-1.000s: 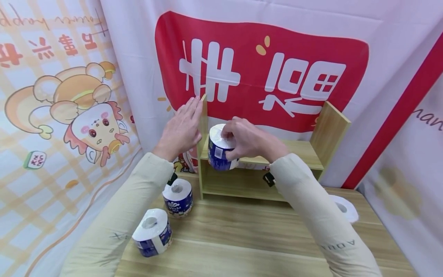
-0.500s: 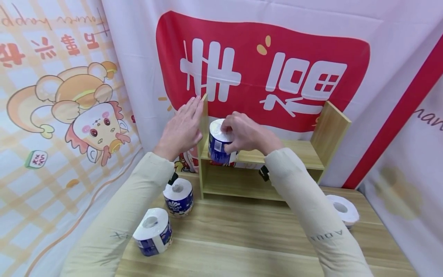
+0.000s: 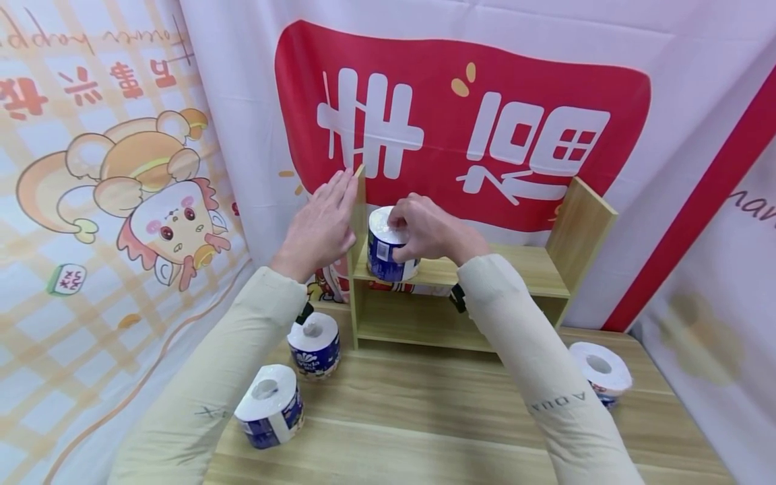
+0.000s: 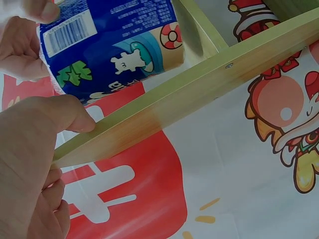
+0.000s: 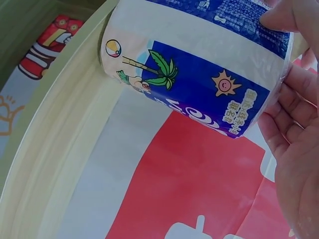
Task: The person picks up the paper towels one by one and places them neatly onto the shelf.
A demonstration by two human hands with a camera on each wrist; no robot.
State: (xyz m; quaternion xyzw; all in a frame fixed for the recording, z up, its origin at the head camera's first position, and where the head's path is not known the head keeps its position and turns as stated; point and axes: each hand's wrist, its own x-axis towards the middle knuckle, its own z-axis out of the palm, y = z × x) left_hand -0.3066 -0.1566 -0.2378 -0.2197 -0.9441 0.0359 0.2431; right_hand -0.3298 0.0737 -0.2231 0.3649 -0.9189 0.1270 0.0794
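In the head view, my right hand (image 3: pixel 433 229) grips a toilet roll (image 3: pixel 391 250) by its top, with the thumb against its printed side. The roll is upright at the left end of the upper board of a small wooden shelf (image 3: pixel 485 269). Its blue wrapper (image 5: pixel 199 84) shows a palm tree and a sun in the right wrist view. My left hand (image 3: pixel 321 222) holds the shelf's left side panel (image 4: pixel 134 114), thumb on the edge and fingers along the outer face.
Two more wrapped toilet rolls (image 3: pixel 314 345) (image 3: pixel 271 405) stand left on the wooden table (image 3: pixel 436 417). Another roll (image 3: pixel 601 372) stands at the right, beyond my right sleeve. Behind the shelf hangs a white cloth (image 3: pixel 515 20) with a red printed sign.
The toilet roll in my right hand has risen slightly and moved back onto the upper board. The right forearm has shifted left, uncovering more of the right-hand roll. My left hand has stayed put.
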